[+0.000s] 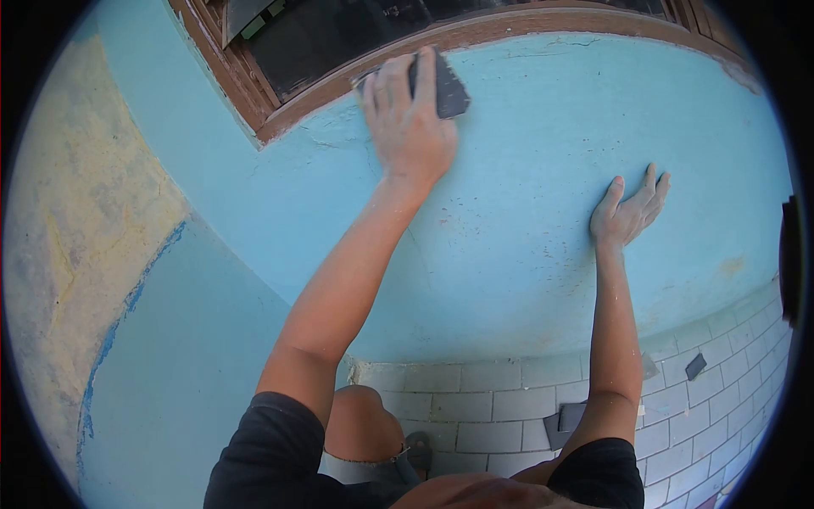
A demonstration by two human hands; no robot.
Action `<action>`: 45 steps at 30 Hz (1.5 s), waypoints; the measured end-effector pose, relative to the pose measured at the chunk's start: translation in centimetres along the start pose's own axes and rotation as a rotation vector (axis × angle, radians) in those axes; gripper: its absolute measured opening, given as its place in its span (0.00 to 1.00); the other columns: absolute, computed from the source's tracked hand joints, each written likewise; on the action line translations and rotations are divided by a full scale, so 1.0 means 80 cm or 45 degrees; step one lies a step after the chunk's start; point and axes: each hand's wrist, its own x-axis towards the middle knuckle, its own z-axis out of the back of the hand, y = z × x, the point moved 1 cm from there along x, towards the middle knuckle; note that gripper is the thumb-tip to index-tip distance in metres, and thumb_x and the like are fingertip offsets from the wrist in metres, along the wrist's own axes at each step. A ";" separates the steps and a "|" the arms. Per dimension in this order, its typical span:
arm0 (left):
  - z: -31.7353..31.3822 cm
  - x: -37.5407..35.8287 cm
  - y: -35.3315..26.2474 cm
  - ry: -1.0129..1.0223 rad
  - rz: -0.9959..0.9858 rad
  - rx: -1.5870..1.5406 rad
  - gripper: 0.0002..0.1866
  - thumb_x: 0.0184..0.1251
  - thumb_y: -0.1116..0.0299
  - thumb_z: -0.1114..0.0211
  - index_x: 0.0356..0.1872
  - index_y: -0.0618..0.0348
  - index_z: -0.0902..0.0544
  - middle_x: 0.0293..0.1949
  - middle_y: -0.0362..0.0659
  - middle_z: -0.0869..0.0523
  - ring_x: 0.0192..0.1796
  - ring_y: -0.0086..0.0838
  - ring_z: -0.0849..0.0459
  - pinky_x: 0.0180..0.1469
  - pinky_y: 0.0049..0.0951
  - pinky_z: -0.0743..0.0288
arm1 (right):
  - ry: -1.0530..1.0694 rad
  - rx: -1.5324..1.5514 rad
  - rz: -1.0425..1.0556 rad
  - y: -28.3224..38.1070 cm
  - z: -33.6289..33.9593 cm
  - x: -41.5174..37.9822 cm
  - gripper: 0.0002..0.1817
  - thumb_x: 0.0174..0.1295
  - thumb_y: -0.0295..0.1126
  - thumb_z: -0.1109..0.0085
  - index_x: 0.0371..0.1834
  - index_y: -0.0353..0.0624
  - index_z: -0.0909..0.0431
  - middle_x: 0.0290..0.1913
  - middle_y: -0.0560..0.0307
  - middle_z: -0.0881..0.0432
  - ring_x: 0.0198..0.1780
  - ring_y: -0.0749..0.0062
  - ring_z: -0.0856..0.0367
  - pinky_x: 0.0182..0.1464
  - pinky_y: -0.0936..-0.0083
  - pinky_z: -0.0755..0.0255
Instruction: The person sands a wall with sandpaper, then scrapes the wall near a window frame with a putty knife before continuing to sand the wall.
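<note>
The left hand [411, 131] grasped the pad [453, 92], fingers spread over its back, against the blue wall [509, 170] at the lower edge of the window frame [500, 30]. The right hand [629, 216] held nothing visible, its fingers parted, at the wall lower and to the right; whether its palm bore on the surface could not be told. Good work there, as judged, called for the pad's face kept flat, pressure spread evenly under the fingers, and short, light strokes beside the frame so that no corner dug in. The pad's long axis seemed to run sideways, rising a little to the right; one end pointed right, past the hand, though the fingers hid much of it.
</note>
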 end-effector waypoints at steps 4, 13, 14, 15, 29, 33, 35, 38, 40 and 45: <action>-0.041 0.081 -0.077 -0.008 -0.233 -0.106 0.28 0.51 0.74 0.34 0.59 0.56 0.17 0.54 0.46 0.17 0.62 0.44 0.21 0.66 0.46 0.31 | 0.012 -0.017 0.002 -0.001 0.000 0.001 0.38 0.76 0.52 0.51 0.80 0.36 0.39 0.83 0.36 0.48 0.83 0.42 0.52 0.81 0.44 0.57; 0.036 0.030 0.035 -0.014 -0.288 0.130 0.22 0.50 0.77 0.34 0.51 0.53 0.14 0.44 0.38 0.13 0.45 0.39 0.15 0.50 0.38 0.23 | 0.151 0.086 -0.084 -0.006 0.024 0.021 0.34 0.74 0.48 0.46 0.75 0.36 0.35 0.81 0.36 0.46 0.81 0.44 0.50 0.80 0.45 0.57; 0.029 0.032 0.032 -0.027 -0.259 0.146 0.22 0.50 0.76 0.34 0.50 0.53 0.14 0.43 0.38 0.13 0.45 0.38 0.15 0.49 0.39 0.24 | 0.149 0.088 -0.083 -0.007 0.021 0.021 0.34 0.74 0.48 0.46 0.75 0.36 0.35 0.81 0.36 0.46 0.81 0.44 0.50 0.80 0.45 0.57; 0.026 0.035 0.024 -0.038 -0.220 0.173 0.21 0.50 0.76 0.34 0.49 0.53 0.13 0.43 0.38 0.13 0.44 0.38 0.15 0.49 0.39 0.24 | 0.111 0.098 -0.100 -0.006 0.014 0.016 0.34 0.74 0.48 0.46 0.75 0.36 0.35 0.81 0.36 0.47 0.81 0.44 0.50 0.80 0.45 0.57; 0.059 0.016 0.076 0.108 -0.225 0.117 0.24 0.49 0.80 0.36 0.51 0.55 0.14 0.51 0.42 0.12 0.51 0.43 0.14 0.56 0.41 0.22 | 0.153 0.128 -0.144 -0.008 0.026 0.033 0.28 0.72 0.45 0.40 0.68 0.39 0.29 0.77 0.40 0.41 0.78 0.45 0.45 0.78 0.45 0.54; 0.036 0.028 0.033 0.053 -0.163 0.060 0.25 0.49 0.79 0.38 0.52 0.57 0.14 0.51 0.44 0.12 0.53 0.44 0.14 0.57 0.43 0.22 | 0.079 0.153 -0.177 0.007 0.014 0.025 0.27 0.71 0.44 0.39 0.68 0.39 0.28 0.76 0.40 0.39 0.78 0.45 0.45 0.78 0.44 0.54; -0.007 0.060 -0.029 0.018 -0.205 -0.069 0.25 0.48 0.77 0.38 0.53 0.58 0.14 0.51 0.45 0.12 0.54 0.45 0.14 0.59 0.43 0.22 | 0.023 0.152 -0.186 0.016 0.006 0.023 0.27 0.71 0.43 0.39 0.68 0.40 0.28 0.76 0.40 0.40 0.78 0.45 0.46 0.78 0.44 0.55; -0.055 0.102 -0.106 0.041 -0.239 -0.149 0.26 0.47 0.74 0.35 0.54 0.58 0.14 0.51 0.44 0.12 0.54 0.44 0.14 0.60 0.42 0.22 | 0.004 0.127 -0.218 0.029 0.001 0.017 0.27 0.71 0.43 0.39 0.68 0.40 0.28 0.77 0.39 0.41 0.78 0.45 0.46 0.77 0.42 0.55; -0.059 0.100 -0.100 -0.039 -0.308 -0.162 0.22 0.49 0.72 0.34 0.50 0.57 0.14 0.48 0.43 0.12 0.51 0.41 0.14 0.56 0.43 0.22 | 0.052 0.146 -0.175 0.035 0.005 0.019 0.27 0.71 0.43 0.38 0.68 0.41 0.28 0.77 0.39 0.42 0.78 0.45 0.46 0.77 0.41 0.55; 0.022 0.049 0.008 0.067 -0.250 -0.050 0.24 0.50 0.80 0.39 0.52 0.58 0.15 0.50 0.47 0.11 0.53 0.46 0.14 0.57 0.42 0.20 | 0.122 0.148 -0.133 0.020 0.020 0.027 0.26 0.71 0.43 0.38 0.67 0.43 0.27 0.76 0.40 0.40 0.77 0.46 0.45 0.76 0.43 0.53</action>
